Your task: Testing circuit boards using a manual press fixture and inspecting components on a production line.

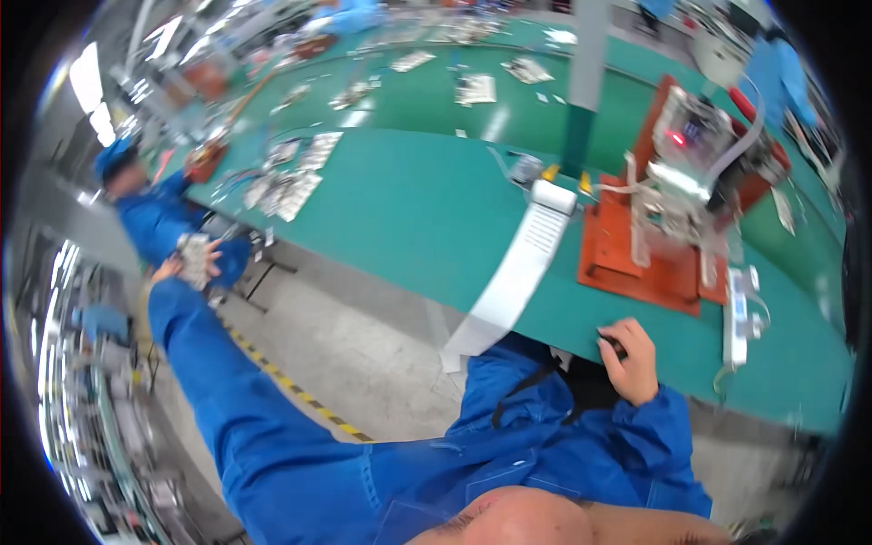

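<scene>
My left arm stretches out to the far left, and my left hand (pixel 214 258) is closed round a flat, pale grey panel (pixel 193 261) with a fine pattern; blur hides its exact kind. The panel is off the table, near a co-worker in blue. My right hand (pixel 632 361) rests at the table's near edge, its fingers curled round a small dark object (pixel 618 347) that they mostly cover. Left of that hand, a long white printed paper strip (pixel 518 272) runs from a roll on the green table (pixel 409 218) and hangs over the edge.
An orange-red press-like fixture (pixel 627 259) with a red light stands on the right, beside a white power strip (pixel 736 318). Pale panels (pixel 289 193) lie at the table's left end. A grey post (pixel 589 64) rises behind. The co-worker (pixel 145 204) sits far left.
</scene>
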The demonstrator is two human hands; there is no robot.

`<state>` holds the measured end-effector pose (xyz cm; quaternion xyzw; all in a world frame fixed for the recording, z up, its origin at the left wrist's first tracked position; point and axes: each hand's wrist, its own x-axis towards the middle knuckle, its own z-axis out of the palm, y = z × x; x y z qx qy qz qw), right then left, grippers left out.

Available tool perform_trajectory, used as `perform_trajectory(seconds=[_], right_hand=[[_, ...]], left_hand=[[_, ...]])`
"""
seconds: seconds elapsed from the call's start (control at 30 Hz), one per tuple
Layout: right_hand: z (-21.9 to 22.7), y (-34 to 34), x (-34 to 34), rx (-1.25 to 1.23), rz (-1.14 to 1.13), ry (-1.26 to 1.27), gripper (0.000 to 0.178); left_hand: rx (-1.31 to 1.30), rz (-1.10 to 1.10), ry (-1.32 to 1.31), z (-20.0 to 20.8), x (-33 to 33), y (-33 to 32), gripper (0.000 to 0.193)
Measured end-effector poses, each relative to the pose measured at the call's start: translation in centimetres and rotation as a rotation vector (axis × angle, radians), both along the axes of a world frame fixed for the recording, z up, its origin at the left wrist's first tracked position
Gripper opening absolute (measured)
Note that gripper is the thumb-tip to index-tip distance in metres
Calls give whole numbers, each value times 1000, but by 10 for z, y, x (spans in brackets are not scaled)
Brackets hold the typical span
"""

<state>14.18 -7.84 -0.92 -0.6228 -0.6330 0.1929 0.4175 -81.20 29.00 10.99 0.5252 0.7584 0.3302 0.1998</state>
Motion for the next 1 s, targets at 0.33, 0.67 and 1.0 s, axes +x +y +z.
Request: perform_trajectory(seconds=[0.33, 0.67, 1.0], right_hand=[[2, -5, -9, 65, -56, -28, 17], [-10, -5, -1, 178, -25, -98, 13], [32, -41, 19, 331, 100, -56, 15]], left_hand=[[279, 207, 462, 34, 82, 17, 26], [789, 134, 769, 34, 252, -7, 27], [597, -1719, 403, -38, 780, -262, 19]])
